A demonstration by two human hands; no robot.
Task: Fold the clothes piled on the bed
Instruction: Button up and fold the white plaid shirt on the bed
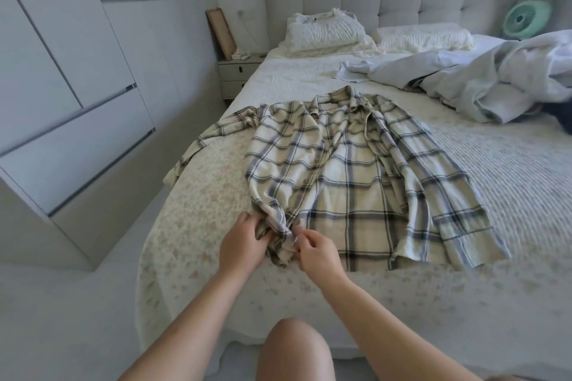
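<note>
A cream plaid shirt (349,170) with dark check lines lies spread face up on the bed (510,170), collar toward the headboard. Its left sleeve trails off the bed's left edge, and the right sleeve lies along its right side. The lower left hem is bunched up. My left hand (244,244) grips that bunched hem from the left. My right hand (315,254) pinches the same bunch from the right, fingers curled. A pile of pale clothes (483,83) sits at the back right of the bed.
Two pillows (325,34) lie against the tufted headboard. A mint fan (526,20) stands at the far right. A nightstand (236,74) is left of the bed, and white wardrobe doors (62,86) line the left wall. My knee (294,349) is at the bed's foot.
</note>
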